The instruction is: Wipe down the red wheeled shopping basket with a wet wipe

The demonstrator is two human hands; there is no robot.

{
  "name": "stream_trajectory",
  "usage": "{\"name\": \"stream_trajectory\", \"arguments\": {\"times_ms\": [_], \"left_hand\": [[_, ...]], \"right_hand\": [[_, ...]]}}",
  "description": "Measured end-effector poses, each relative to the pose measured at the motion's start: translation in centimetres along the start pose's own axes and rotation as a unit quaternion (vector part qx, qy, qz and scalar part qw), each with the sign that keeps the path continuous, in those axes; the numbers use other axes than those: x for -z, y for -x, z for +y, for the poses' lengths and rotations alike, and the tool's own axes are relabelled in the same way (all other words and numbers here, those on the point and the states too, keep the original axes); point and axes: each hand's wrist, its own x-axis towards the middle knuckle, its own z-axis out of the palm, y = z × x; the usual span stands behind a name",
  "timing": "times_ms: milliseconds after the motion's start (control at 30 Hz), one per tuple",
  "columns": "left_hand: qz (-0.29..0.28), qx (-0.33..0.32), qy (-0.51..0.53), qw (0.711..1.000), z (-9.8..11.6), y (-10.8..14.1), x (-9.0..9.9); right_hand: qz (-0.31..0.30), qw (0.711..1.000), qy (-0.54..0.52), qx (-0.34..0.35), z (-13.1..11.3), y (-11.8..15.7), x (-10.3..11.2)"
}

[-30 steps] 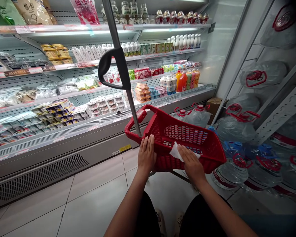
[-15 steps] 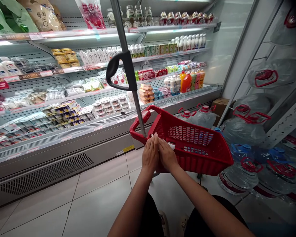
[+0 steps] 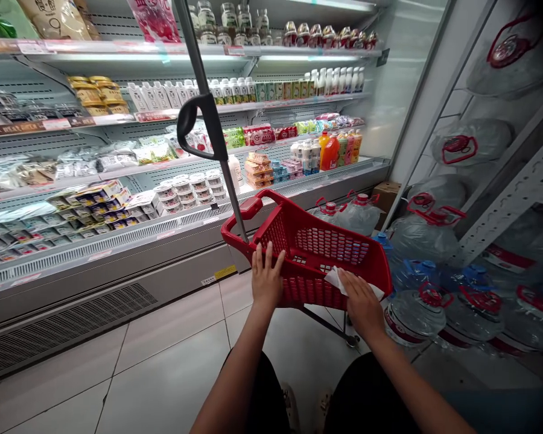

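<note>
A red plastic shopping basket [image 3: 308,241] sits on a wheeled frame, with a grey pole and a black handle [image 3: 204,128] rising from its left end. My left hand [image 3: 266,280] is open, its spread fingers at the near left corner of the basket. At the near rim toward the right end, my right hand [image 3: 362,301] presses a white tissue [image 3: 338,278] against the plastic. Its fingers lie over the tissue, which sticks out on both sides of them.
A refrigerated display case [image 3: 181,253] with dairy cups, bottles and cartons runs behind the basket. Large water bottles [image 3: 416,313] crowd the floor and rack on the right. A cardboard box [image 3: 388,196] stands by the case's end. Pale floor tiles [image 3: 172,361] lie below.
My hands, earlier together at the basket's left end, are now apart. The right has moved right along the rim with the tissue; the left has spread its fingers. The view has shifted rightward.
</note>
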Motion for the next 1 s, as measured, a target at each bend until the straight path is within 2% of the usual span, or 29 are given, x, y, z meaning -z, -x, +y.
{"name": "stream_trajectory", "arguments": {"times_ms": [67,133,233,333,467,567,667,767,833,900,1000], "left_hand": [[-0.026,-0.047,0.014,0.998,2.1,0.6,-1.1],[-0.029,-0.054,0.018,0.998,3.8,1.3,-2.0],[-0.031,-0.055,0.01,0.998,4.2,1.8,-2.8],[-0.043,-0.071,0.006,0.997,2.6,1.6,-2.5],[-0.059,-0.055,0.01,0.997,0.5,0.4,-2.1],[-0.07,-0.011,0.016,0.997,0.7,-0.4,-2.2],[-0.077,0.015,0.037,0.996,2.8,-0.2,-2.7],[-0.075,-0.008,0.068,0.995,5.7,1.1,-3.5],[-0.062,0.003,0.07,0.996,6.7,2.1,-3.9],[-0.055,0.009,0.062,0.997,6.5,2.9,-4.0],[-0.052,0.002,0.046,0.998,4.4,3.1,-3.8]], "right_hand": [[0.0,1.0,-0.008,0.013,-2.1,-1.8,-1.1],[0.0,0.999,-0.023,0.036,-4.6,-4.0,-2.3],[0.005,0.998,-0.042,0.049,-6.6,-6.1,-3.2],[-0.008,0.997,-0.046,0.055,-5.4,-5.7,-2.7],[-0.026,0.998,-0.027,0.04,-1.1,-2.1,-0.5],[-0.024,1.0,0.001,0.011,0.8,0.6,1.1],[-0.019,1.0,0.02,-0.006,0.2,1.7,1.7],[-0.019,1.0,0.008,0.013,-2.1,1.1,1.5],[-0.019,0.999,-0.002,0.03,-3.6,0.5,1.4],[-0.024,0.999,-0.012,0.044,-4.3,0.1,1.5],[-0.043,0.996,-0.031,0.066,-4.0,0.4,2.0]]}}
